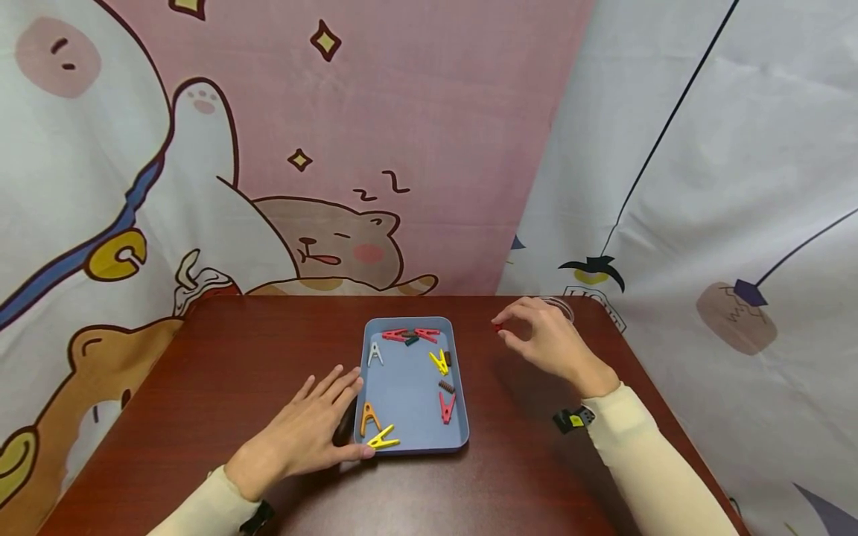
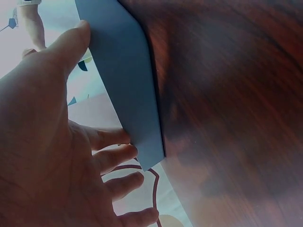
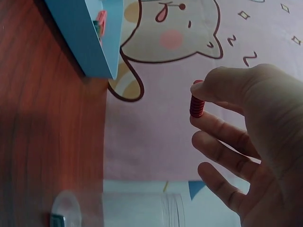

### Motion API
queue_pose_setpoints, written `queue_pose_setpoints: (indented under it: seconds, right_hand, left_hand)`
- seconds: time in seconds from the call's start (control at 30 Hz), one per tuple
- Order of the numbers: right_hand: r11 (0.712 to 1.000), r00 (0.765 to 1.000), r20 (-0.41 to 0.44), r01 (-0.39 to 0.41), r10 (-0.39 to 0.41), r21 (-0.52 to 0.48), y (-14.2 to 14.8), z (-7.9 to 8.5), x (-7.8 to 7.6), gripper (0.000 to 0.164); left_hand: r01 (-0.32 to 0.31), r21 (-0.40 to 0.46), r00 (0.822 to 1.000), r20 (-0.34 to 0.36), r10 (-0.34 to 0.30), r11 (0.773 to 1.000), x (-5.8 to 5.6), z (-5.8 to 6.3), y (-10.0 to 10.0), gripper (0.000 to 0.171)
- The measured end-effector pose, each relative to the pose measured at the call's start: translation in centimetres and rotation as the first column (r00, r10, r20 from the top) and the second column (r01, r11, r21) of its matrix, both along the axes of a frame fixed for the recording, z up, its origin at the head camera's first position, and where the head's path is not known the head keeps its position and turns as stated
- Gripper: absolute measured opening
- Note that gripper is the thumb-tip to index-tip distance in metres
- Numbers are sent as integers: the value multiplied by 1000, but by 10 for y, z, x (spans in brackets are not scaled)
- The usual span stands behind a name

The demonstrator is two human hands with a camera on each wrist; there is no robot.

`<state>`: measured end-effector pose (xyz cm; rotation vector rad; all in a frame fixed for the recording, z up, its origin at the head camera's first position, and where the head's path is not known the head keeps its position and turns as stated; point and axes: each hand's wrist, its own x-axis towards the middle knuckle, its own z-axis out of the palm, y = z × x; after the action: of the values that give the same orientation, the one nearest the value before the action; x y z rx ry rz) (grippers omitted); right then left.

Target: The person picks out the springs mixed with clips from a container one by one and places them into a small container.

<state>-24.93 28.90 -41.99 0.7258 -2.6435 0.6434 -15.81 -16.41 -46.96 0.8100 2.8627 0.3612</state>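
Between thumb and index fingertip, my right hand pinches a small red ridged piece, like a coil spring, in the air to the right of the tray. The other right fingers are loosely bent. My left hand lies along the left side of the blue-grey tray, fingers spread, fingertips at its rim and thumb at the near left corner. Inside the tray are a white clothespin, yellow clothespins, an orange clothespin, pink-red clothespins and a brown spring.
A clear jar stands on the table beyond my right hand, mostly hidden by it in the head view; something dark green shows near its bottom. The brown wooden table meets a printed cloth at the back.
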Motion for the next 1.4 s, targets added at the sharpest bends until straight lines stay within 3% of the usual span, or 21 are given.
queue_pose_setpoints:
  seconds: [0.7, 1.4]
  right_hand:
    - [988, 985, -95, 140, -146, -62, 50, -5, -10, 25]
    - [970, 971, -15, 239, -240, -46, 69, -11, -20, 20]
  left_hand:
    - [5, 3, 1000, -8, -5, 1000, 0, 0, 0, 120]
    - [6, -4, 1000, -18, -6, 1000, -1, 0, 0, 121]
